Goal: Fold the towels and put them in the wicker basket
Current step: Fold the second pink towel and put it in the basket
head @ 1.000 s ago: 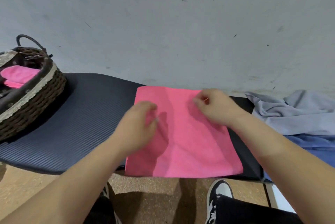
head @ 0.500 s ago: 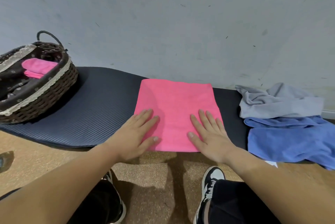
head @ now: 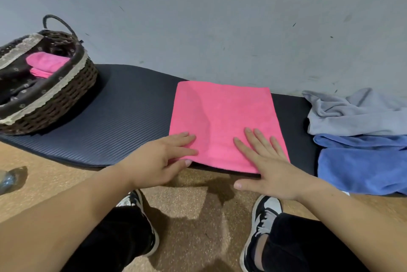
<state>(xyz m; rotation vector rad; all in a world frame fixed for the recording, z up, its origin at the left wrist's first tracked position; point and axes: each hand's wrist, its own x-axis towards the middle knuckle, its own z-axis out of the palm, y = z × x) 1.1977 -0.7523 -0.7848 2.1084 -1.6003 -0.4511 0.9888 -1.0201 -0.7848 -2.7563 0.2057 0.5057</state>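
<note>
Against a scuffed grey wall (head: 220, 18), a dark ribbed foam mat (head: 123, 117) lies on the tan floor (head: 193, 205). A pink towel (head: 220, 117) is spread flat on the middle of the mat, its near edge just at the mat's front edge. The left hand (head: 158, 159) pinches the towel's near left corner, fingers straight on top and the thumb tucked at the edge below. The right hand (head: 268, 166) lies flat with fingers spread on the towel's near right corner, gripping nothing, thumb out past the mat's front edge. At the mat's left end stands the wicker basket (head: 66, 100), a folded pink cloth (head: 47, 62) inside it. At the right end, a crumpled grey towel (head: 352, 115) lies nearer the wall, touching a blue towel (head: 363, 166) towards the front.
</note>
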